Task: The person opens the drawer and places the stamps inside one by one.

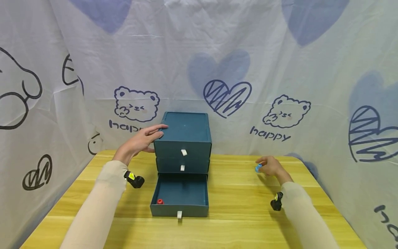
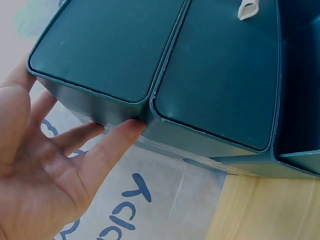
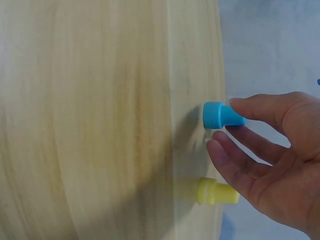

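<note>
My left hand (image 1: 141,140) rests against the left side and top edge of a dark teal drawer box (image 1: 186,128), its fingers spread. In the left wrist view, one fingertip of the left hand (image 2: 55,165) touches the box's side near the seam between two sections. At the table's far right, my right hand (image 1: 271,166) pinches a light blue peg (image 1: 258,167) with a wide round base and a narrower stem. The right wrist view has the thumb and a finger of the right hand (image 3: 280,150) at that stem. A similar yellow peg (image 3: 215,192) stands beside it, under the fingers.
The box's bottom drawer (image 1: 183,210) is pulled out, with a small red piece (image 1: 160,201) in its front left corner. White pull tabs (image 1: 184,152) mark the drawer fronts. Printed white cloth (image 1: 186,41) hangs behind the wooden table (image 1: 239,221).
</note>
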The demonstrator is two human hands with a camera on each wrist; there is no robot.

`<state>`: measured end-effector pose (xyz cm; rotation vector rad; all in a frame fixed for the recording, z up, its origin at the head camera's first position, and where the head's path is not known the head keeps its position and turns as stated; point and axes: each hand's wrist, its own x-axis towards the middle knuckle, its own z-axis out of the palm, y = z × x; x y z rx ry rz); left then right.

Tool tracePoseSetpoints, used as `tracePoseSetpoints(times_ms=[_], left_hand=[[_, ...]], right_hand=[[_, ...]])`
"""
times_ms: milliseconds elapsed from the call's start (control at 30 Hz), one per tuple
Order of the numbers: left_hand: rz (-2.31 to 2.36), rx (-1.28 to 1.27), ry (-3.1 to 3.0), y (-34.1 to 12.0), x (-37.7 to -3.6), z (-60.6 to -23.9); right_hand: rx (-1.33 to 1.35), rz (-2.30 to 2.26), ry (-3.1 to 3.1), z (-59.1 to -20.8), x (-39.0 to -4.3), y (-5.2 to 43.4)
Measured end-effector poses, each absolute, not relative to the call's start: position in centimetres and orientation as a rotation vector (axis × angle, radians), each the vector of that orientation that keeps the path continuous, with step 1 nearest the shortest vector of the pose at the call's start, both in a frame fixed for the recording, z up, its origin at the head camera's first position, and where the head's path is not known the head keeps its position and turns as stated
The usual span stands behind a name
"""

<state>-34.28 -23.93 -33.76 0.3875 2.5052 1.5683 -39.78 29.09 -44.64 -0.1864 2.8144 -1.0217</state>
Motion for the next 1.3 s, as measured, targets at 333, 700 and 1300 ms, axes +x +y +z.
tracePoseSetpoints(times_ms=[333, 700, 1300], left_hand=[[1.551, 0.385, 2.519, -23.8, -34.3, -33.6], [1.548, 0.389, 2.526, -23.8, -34.2, -33.6], [1.547, 0.38, 2.532, -23.8, -34.2, -33.7]], right_hand=[[-0.114, -1.087, 2.804, -45.7, -40.1, 29.2], [-0.111, -1.133, 2.848, -46.5, -40.0, 29.0], [-0.167, -1.262, 2.89, -45.7, -39.3, 28.6]])
